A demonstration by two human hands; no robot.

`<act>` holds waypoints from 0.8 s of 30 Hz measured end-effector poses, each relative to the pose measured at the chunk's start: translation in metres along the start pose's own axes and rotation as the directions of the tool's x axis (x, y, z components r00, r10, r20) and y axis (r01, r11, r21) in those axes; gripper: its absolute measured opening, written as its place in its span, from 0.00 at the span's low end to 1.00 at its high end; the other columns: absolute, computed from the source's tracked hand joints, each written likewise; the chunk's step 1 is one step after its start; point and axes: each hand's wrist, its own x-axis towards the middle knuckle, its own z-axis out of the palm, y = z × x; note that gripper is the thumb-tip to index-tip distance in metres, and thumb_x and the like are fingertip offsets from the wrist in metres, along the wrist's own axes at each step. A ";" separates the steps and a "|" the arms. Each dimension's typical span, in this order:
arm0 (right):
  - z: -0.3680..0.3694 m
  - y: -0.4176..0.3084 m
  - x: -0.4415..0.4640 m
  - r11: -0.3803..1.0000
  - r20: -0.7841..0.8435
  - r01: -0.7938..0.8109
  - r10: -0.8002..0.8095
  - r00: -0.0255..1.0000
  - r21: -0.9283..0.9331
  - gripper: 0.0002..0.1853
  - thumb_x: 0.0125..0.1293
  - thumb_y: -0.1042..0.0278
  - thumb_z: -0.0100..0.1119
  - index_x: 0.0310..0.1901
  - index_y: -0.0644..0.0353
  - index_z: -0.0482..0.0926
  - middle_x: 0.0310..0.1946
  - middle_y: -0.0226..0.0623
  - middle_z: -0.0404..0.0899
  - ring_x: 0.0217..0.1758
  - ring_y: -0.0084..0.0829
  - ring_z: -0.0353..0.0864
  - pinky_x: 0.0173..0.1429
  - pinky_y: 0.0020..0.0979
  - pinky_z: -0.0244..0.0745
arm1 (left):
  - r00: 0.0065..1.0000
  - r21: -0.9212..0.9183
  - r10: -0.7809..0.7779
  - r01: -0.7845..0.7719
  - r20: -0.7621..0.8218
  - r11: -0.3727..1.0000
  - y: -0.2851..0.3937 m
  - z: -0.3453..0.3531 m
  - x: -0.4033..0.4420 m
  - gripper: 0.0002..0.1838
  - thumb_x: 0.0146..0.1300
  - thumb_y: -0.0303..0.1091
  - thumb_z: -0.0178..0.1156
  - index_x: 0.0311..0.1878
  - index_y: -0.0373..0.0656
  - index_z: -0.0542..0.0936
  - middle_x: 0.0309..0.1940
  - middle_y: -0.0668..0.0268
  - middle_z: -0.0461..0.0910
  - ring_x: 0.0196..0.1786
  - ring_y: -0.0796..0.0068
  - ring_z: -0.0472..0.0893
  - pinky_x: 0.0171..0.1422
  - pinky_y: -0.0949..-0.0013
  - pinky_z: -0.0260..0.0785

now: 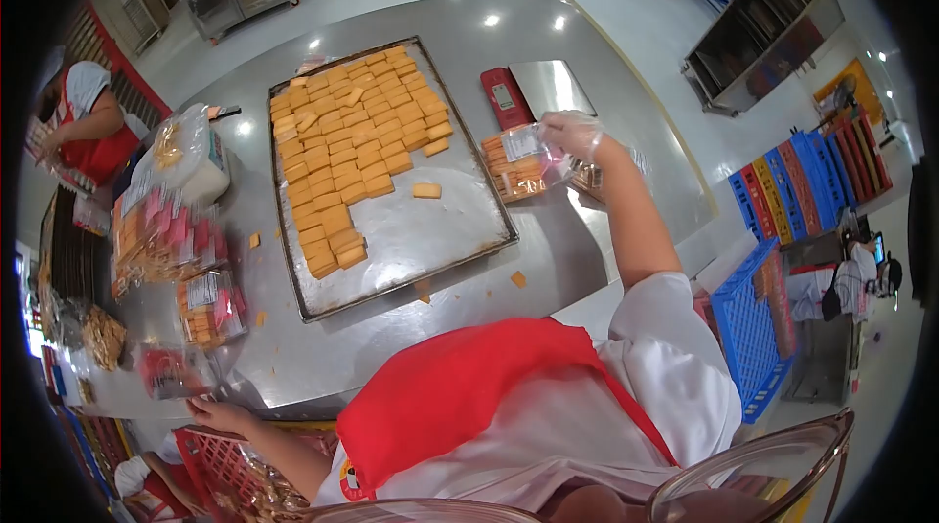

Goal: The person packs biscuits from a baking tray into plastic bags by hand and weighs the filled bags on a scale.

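Observation:
My right hand point(572, 136), in a clear glove, is closed on the top of a clear bag of biscuits point(515, 167) just right of the tray. Beside that bag is a red scale point(505, 97) with a steel plate. My left hand point(217, 414) is at the near left table edge, by a bag with a red label point(174, 372); its fingers are too small to tell whether they hold anything. A metal tray point(460, 254) bears many rectangular biscuits point(352, 127), with one lying apart from the rest.
Filled bags point(161, 239) are piled at the left beside a white tub point(201, 171). Crumbs lie on the steel table point(558, 273). A red crate point(220, 464) stands below my left arm, a blue crate point(748, 327) at right. A co-worker point(98, 127) stands far left.

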 end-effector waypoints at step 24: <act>-0.052 0.091 0.068 0.855 -0.265 -0.519 0.495 0.827 -0.022 0.28 0.56 0.44 0.48 0.55 0.52 0.69 0.53 0.39 0.72 0.56 0.37 0.70 0.58 0.35 0.63 | 1.000 -0.121 -0.016 0.014 -0.011 0.993 -0.030 0.000 0.012 0.21 0.65 0.40 0.47 0.54 0.32 0.67 0.50 0.54 0.71 0.48 0.65 0.73 0.49 0.69 0.66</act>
